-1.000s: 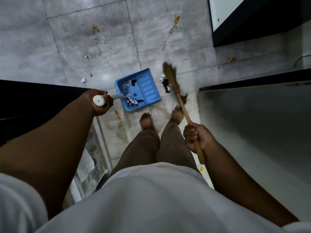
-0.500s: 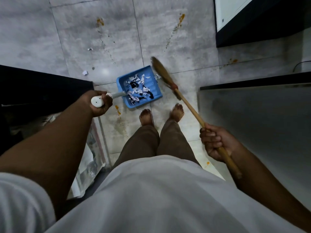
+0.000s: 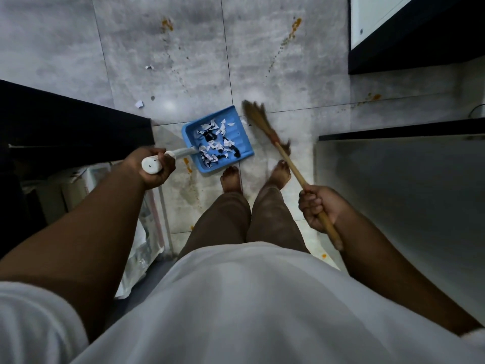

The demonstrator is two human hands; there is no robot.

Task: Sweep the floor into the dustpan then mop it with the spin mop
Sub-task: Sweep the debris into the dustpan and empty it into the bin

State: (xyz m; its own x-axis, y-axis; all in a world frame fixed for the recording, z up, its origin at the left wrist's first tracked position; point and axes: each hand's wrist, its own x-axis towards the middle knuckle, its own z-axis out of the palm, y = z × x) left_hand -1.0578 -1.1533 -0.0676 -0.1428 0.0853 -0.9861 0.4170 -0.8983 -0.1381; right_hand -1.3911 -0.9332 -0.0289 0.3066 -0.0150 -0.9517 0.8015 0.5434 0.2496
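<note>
A blue dustpan (image 3: 240, 128) lies on the grey tiled floor (image 3: 162, 43) just ahead of my bare feet, with several white and black paper scraps inside. My left hand (image 3: 153, 169) grips its white handle (image 3: 152, 165). My right hand (image 3: 319, 207) grips the wooden stick of a broom (image 3: 287, 157). The broom's brown bristle head (image 3: 256, 114) is at the floor just right of the dustpan's open edge. A few paper bits (image 3: 139, 104) still lie on the tiles to the left. Orange stains (image 3: 294, 27) streak the floor.
A dark cabinet (image 3: 73, 122) stands on the left, with a plastic-wrapped rack (image 3: 147, 227) below it. On the right is a grey counter (image 3: 404, 193) with a dark edge. A black-and-white unit (image 3: 409, 30) fills the top right corner.
The broom head swung left to the dustpan and now sits right of it again; more scraps lie in the pan. My right hand moved back out to the right. The dustpan shifted slightly.
</note>
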